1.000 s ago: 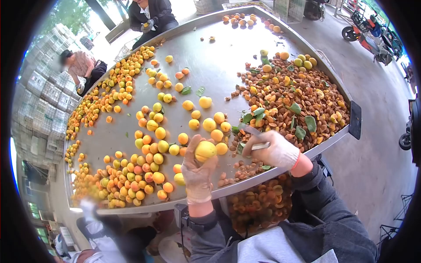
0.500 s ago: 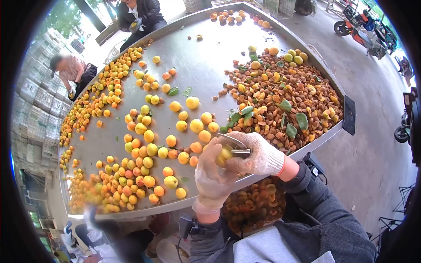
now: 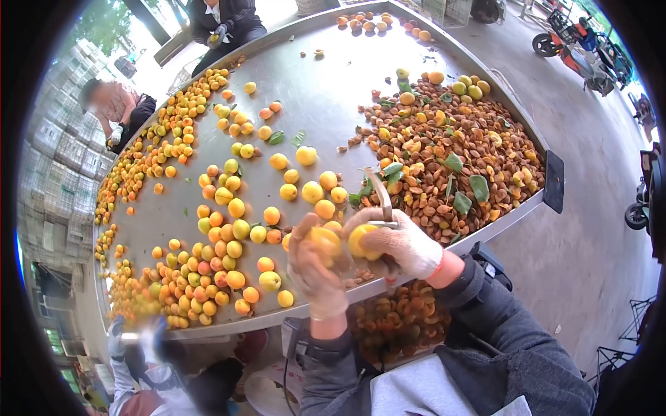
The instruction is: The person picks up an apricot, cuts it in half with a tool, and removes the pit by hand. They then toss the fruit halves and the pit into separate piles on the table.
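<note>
My left hand [image 3: 318, 277], in a pale glove, is curled around a yellow apricot piece [image 3: 324, 242], smeared by motion. Close beside it, my gloved right hand [image 3: 411, 248] pinches another yellow apricot piece [image 3: 361, 240]. A curved metal blade [image 3: 379, 188] with a short metal bar is also gripped in my right hand and points up. Whether the two pieces are halves of one fruit is hard to see. Both hands are above the near edge of the metal table [image 3: 291, 104]. Whole apricots [image 3: 270, 281] lie just left of my left hand.
Brown apricot pits [image 3: 444, 159] with green leaves are heaped at the table's right. Below the edge is a container of apricot halves [image 3: 399, 322]. Co-workers sit at the far side [image 3: 225, 31], left [image 3: 114, 107] and near left [image 3: 149, 374]. Scooters [image 3: 583, 52] are parked beyond.
My hands have moved apart, and the fruit between them now shows as two separate pieces. The blade has swung upward. The near-left co-worker's hands have shifted.
</note>
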Demonstrator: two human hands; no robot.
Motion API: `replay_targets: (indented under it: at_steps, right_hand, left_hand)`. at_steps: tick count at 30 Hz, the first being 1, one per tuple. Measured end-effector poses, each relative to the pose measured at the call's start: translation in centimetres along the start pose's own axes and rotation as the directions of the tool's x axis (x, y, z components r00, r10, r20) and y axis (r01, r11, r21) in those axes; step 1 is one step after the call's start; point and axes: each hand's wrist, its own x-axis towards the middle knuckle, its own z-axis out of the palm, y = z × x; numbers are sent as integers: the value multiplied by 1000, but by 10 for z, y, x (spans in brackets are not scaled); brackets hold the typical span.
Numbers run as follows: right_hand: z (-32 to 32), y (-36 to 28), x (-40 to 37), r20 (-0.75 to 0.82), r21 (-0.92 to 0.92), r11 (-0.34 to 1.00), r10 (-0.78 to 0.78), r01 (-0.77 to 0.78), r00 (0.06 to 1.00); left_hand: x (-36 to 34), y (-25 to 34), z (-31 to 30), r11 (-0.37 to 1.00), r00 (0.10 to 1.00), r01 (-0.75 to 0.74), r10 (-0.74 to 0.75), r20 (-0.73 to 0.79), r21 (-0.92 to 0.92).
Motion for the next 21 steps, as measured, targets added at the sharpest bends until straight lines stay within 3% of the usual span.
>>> replay_targets:
  at_steps: [1, 2, 3, 5, 6, 7, 8, 9, 10, 11, 13, 15, 19, 21]
  right_hand:
    - [-4, -5, -4, 126, 13, 999, 31, -33, 992]
    - [-7, -16, -11, 140, -151, 984, 116, -94, 983]
    - [-14, -13, -13, 149, -152, 984, 117, -94, 982]
    - [-29, -3, -17, 432, -616, 754, 83, 227, 898]
    - [-33, -3, -20, 384, -797, 551, 148, 247, 911]
    - [-33, -2, -19, 385, -798, 552, 154, 245, 910]
    - [-32, -3, -19, 279, -745, 596, -128, 299, 952]
    - [-29, -6, -19, 129, -698, 616, -394, 366, 910]
    - [-14, -24, -25, -140, -426, 878, -302, 218, 943]
    - [-13, -24, -21, -285, -204, 918, -388, 340, 877]
    - [-10, -16, -6, -370, 234, 773, -490, 590, 789]
    - [5, -14, -2, -427, 220, 737, -516, 639, 742]
    - [12, -11, 6, -461, 125, 641, -638, 757, 616]
    - [14, -10, 5, -475, 95, 676, -614, 731, 630]
  left_hand:
    - [2, 0, -2, 913, 951, 280, -305, -41, -298]
    - [7, 0, -10, 767, 909, 399, -405, 103, -502]
    - [8, 4, -11, 771, 910, 393, -403, 95, -500]
    - [10, 14, -13, 616, 827, 514, -540, 155, -597]
    - [11, 16, -14, 616, 828, 511, -541, 150, -599]
    - [11, 18, -14, 569, 784, 571, -591, 188, -592]
    - [10, 18, -15, 516, 734, 631, -639, 230, -579]
    - [6, 13, -13, 513, 730, 636, -642, 233, -577]
    - [0, 4, -8, 690, 811, 575, -552, 195, -439]
    - [-4, -2, -4, 831, 878, 478, -444, 179, -284]
    - [-10, 0, 1, 776, 819, 570, -512, 258, -271]
    - [-14, 5, 9, 684, 723, 691, -648, 240, -233]
    - [-17, 15, 23, 652, 690, 724, -692, 212, -225]
    - [-14, 26, 29, 614, 651, 759, -728, 215, -216]
